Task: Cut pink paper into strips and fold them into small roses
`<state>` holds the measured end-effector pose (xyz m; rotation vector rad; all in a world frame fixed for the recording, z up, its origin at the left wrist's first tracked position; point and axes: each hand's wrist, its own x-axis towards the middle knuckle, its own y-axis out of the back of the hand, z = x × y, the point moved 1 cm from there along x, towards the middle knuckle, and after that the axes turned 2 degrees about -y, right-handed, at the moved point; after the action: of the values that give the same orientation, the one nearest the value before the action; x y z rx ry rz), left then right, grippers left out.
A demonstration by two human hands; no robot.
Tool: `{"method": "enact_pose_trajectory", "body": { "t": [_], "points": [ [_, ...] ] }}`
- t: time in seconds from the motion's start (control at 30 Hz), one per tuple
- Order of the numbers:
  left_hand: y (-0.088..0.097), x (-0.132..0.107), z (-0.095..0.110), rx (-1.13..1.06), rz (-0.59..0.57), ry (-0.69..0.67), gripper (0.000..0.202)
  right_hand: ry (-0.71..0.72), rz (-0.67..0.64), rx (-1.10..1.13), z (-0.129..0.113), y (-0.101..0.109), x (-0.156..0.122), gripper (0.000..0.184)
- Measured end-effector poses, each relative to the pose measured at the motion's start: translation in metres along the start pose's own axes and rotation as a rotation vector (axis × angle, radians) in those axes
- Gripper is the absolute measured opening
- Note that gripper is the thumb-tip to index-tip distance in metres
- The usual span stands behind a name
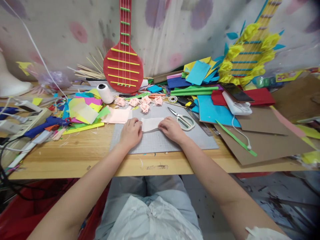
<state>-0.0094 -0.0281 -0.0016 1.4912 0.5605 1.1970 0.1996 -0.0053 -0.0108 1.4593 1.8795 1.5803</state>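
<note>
A strip of pale, thin paper [151, 124] is stretched between my two hands over the grey cutting mat [155, 145]. At its left end, my left hand [131, 132] pinches it with curled fingers. My right hand [171, 129] grips the opposite end between thumb and fingers. Just beyond my right hand lies a pair of scissors [185, 122] with pale handles, its blades pointing away to the left. Light pink paper sheets [117, 115] rest left of the strip. Several folded pink paper flowers [144, 106] sit behind it.
A red paper lute [123, 68] leans at the back, and a yellow flowered one [246, 61] stands right. A blue glue gun [47, 126] and power strip [18, 133] lie left. White thread spool [105, 94], metal ruler [200, 123], phone [237, 92] and brown cardboard [265, 136] surround the mat.
</note>
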Motion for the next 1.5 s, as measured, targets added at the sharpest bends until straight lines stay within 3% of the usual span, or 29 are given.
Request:
{"method": "enact_pose_trajectory", "body": {
  "t": [0.13, 0.3, 0.43, 0.63, 0.8, 1.07, 1.3, 1.5],
  "points": [
    [0.003, 0.0, -0.012, -0.206, 0.014, -0.046, 0.052, -0.033, 0.026, -0.019, -0.006, -0.005, 0.002, 0.012],
    [0.0, 0.003, -0.019, -0.37, 0.0, -0.037, 0.047, 0.015, 0.01, -0.004, -0.013, -0.005, 0.004, 0.014],
    [-0.005, 0.005, -0.023, -0.365, -0.023, -0.07, 0.018, 0.008, -0.017, 0.111, -0.011, -0.003, 0.002, 0.011],
    [0.002, -0.001, -0.031, -0.367, -0.017, 0.075, 0.022, -0.211, 0.048, 0.246, 0.0, -0.001, 0.001, 0.009],
    [0.0, -0.003, -0.037, -0.385, -0.103, 0.228, 0.027, -0.362, 0.048, 0.317, 0.005, -0.009, 0.003, 0.01],
    [-0.002, -0.002, -0.034, -0.394, -0.121, 0.327, 0.028, -0.506, 0.095, 0.402, 0.001, -0.017, 0.01, 0.032],
    [0.003, 0.0, -0.031, -0.372, -0.136, 0.376, 0.026, -0.451, 0.212, 0.386, -0.015, -0.014, 0.015, 0.028],
    [0.003, 0.0, -0.029, -0.364, -0.14, 0.394, 0.024, -0.478, 0.254, 0.5, -0.01, -0.02, 0.015, 0.039]
  ]
}}
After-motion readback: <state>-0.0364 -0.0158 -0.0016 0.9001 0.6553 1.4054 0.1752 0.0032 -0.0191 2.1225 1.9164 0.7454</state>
